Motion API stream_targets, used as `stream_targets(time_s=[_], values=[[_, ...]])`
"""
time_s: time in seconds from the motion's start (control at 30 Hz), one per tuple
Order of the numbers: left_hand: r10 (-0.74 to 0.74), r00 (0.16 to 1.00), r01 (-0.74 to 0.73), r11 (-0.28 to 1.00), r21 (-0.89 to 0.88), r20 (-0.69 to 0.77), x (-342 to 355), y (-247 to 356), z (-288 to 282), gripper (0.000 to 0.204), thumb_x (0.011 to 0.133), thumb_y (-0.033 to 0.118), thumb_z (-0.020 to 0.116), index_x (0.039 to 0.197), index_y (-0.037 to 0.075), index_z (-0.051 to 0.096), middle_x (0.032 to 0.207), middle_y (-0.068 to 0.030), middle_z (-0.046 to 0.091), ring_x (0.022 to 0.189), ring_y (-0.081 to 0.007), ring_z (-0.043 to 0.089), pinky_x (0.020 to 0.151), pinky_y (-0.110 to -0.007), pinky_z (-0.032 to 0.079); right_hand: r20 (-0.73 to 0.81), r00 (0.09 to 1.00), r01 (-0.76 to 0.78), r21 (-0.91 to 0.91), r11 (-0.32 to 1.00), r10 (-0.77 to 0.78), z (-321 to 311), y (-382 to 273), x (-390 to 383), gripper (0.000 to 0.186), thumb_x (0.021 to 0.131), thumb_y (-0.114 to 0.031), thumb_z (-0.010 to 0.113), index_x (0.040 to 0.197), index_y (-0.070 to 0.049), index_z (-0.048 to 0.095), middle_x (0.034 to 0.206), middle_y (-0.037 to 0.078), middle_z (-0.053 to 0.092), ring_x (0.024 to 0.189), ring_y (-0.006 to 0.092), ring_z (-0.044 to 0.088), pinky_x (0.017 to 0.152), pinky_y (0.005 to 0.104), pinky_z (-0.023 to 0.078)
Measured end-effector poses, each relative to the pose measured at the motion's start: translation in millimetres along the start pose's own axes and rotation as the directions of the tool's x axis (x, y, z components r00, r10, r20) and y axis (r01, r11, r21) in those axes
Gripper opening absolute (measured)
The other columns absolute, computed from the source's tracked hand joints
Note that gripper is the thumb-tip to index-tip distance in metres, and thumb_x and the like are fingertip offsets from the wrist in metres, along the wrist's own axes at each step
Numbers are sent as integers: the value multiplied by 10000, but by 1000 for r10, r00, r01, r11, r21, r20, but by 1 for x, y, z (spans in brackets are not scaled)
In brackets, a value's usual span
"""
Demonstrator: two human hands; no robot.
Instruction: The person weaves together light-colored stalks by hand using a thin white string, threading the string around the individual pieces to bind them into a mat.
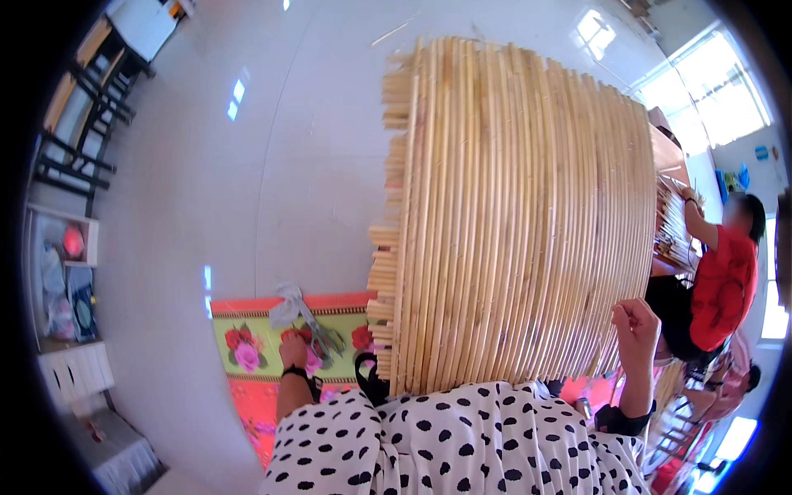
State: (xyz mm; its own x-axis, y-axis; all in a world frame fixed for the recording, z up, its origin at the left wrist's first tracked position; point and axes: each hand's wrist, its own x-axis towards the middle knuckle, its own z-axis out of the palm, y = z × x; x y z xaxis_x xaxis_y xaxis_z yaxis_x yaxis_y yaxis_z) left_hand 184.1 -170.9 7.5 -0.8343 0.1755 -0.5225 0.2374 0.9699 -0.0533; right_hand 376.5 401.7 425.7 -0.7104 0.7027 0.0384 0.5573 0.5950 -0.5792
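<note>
Left fingers [290, 339] near scissors [315, 327]; right fingers [634, 311] beside sticks [520, 223]

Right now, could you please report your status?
Left hand beside scissors; right hand curled near stalk mat; mat's left edge ragged; scissors on floral cloth, left of mat.

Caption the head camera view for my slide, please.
Right hand by a broad panel of slender sticks; left hand near scissors on floral cloth.

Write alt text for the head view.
A large panel of parallel pale sticks spreads before someone wearing a spotted garment. The left hand is beside scissors over a floral cloth; the curled right hand is by the panel's right edge. Another person in red is at right.
</note>
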Motion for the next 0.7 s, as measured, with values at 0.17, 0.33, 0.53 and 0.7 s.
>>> stream_targets(time_s=[0.17,0.33,0.53,0.7], values=[[-235,970,242,920,-309,58,-18,8,-44,244,865,209,470,1032,130,631,904,-218,669,898,-369,654,736,-471,518,-90,992,86,-33,996,-89,-3,0,-3,118,801,-29,621,915,-6,633,849,95,614,720,162,589,576,256,453],[-479,860,447,873,-196,-174,16,-54,-68,245,851,196,549,945,-5,651,914,-229,661,893,-395,638,752,-485,503,-341,936,42,-146,988,-90,-11,8,-17,361,790,-23,605,1147,-69,577,1228,104,551,1042,213,562,694,283,464],[-724,520,-331,317,-889,-453,70,-61,-259,95,895,62,474,837,-12,487,753,-97,555,680,-175,552,589,-325,500,-309,949,69,27,997,-58,-14,1,-17,435,756,-16,629,1180,-79,557,1336,122,499,1173,263,507,797,319,477],[-356,320,-871,255,-420,-878,8,86,-472,36,931,27,476,909,0,485,850,-107,610,739,-174,604,737,-295,534,-288,920,323,170,931,-267,-24,-43,-5,534,677,-9,715,1181,-58,547,1310,157,510,1198,326,496,954,409,439]])
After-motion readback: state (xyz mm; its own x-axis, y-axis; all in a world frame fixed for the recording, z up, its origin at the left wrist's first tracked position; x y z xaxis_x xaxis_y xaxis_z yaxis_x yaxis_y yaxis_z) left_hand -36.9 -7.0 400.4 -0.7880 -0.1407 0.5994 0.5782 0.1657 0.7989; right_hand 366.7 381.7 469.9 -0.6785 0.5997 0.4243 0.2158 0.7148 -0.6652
